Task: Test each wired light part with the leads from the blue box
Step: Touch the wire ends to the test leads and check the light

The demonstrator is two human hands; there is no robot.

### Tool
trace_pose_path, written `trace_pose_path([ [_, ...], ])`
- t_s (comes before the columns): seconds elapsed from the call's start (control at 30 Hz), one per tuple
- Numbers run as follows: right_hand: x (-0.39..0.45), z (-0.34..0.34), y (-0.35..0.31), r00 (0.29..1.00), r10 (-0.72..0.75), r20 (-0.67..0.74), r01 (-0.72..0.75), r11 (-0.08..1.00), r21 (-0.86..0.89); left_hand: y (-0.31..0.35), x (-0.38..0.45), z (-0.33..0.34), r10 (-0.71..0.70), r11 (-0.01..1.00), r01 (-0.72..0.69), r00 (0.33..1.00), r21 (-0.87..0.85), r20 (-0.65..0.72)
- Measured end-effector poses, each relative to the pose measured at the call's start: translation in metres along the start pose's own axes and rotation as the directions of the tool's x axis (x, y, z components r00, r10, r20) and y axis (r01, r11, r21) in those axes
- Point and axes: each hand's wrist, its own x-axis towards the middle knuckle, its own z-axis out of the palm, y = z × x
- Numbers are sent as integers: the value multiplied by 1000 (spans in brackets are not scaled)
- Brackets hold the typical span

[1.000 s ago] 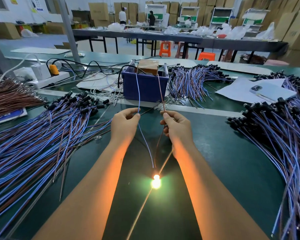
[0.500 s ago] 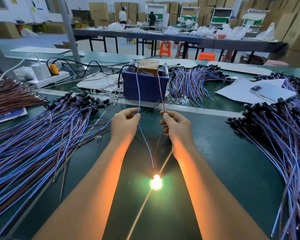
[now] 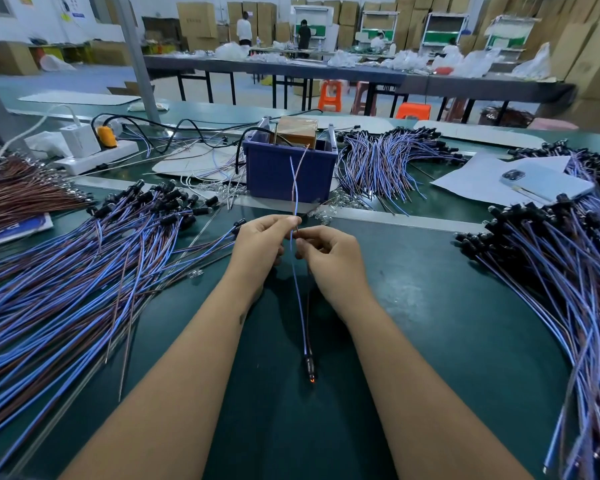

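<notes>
Both hands are meeting above the dark green surface: left hand and right hand fingers are pinching the blue-and-brown wires, apparently holding them against the thin leads from the blue plastic box, while the small black wired light part is hanging below, barely glowing.

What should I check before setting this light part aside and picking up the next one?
1. Left hand pinching the wires: ok.
2. Right hand gripping too: ok.
3. Light part off full glow: ok, only a faint orange spot at the tip.
4. Wires clear of the leads from the blue box: cannot tell.
5. Pass result: cannot tell.
6. Untested and tested piles: cannot tell; left bundle, right bundle.
</notes>
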Motion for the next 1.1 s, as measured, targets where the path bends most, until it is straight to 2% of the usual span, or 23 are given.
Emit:
trace_pose_path([
  [0.1,-1,1,-1,999,28,46,-30,999,31,-3,1,-3,11,999,-12,1000,52,8],
  [0.17,0,0,-1,996,67,59,-69,997,29,-3,3,-4,-17,1000,17,999,4,-34],
  [0.23,1,-1,1,995,76,62,-74,997,-39,-1,6,-5,-62,988,50,995,-144,-78],
  [0.33,-1,0,1,989,47,138,-27,989,-148,3,8,-7,-108,927,75,992,-367,-70],
  [0.4,-4,0,-2,978,-15,207,23,999,-35,1,8,-8,-109,914,74,992,-399,-64],
  [0.47,-7,-3,-7,975,-61,213,25,986,167,-1,7,-8,-101,922,65,992,-382,-77],
  [0.57,-6,-12,-9,997,13,72,-35,948,317,-5,4,-7,-56,934,4,989,-356,-137],
  [0.63,-6,-16,-7,989,143,-23,-122,911,395,-8,1,-6,17,960,-64,985,-274,-170],
  [0.7,-7,-19,-6,970,226,-93,-163,881,444,-10,-5,-3,151,987,-156,978,-23,-141],
  [0.73,-8,-20,-5,961,245,-131,-164,881,444,-11,-8,-1,236,965,-221,967,143,-94],
  [0.77,-9,-21,-5,950,255,-178,-156,886,436,-10,-12,2,332,903,-312,943,295,-20],
  [0.83,-13,-23,-5,923,259,-283,-144,918,370,-8,-25,10,492,690,-532,842,490,221],
  [0.87,-15,-24,-5,911,252,-327,-144,936,321,-7,-32,14,504,561,-623,779,545,372],
  [0.9,-17,-27,-5,901,242,-359,-142,948,285,-8,-38,19,462,479,-675,737,561,493],
  [0.93,-20,-32,-6,897,236,-374,-138,953,270,-8,-44,25,395,467,-672,740,574,545],
  [1.0,-23,-49,-10,899,219,-380,-129,960,248,-7,-52,45,282,463,-599,798,653,532],
  [1.03,-23,-62,-13,899,208,-386,-133,968,213,-9,-53,55,258,411,-594,803,692,537],
  [1.07,-23,-78,-15,897,192,-397,-141,978,155,-3,-60,67,198,442,-574,812,689,550],
  [1.1,-23,-96,-18,895,168,-414,-152,986,71,2,-70,79,197,514,-590,788,623,583],
])
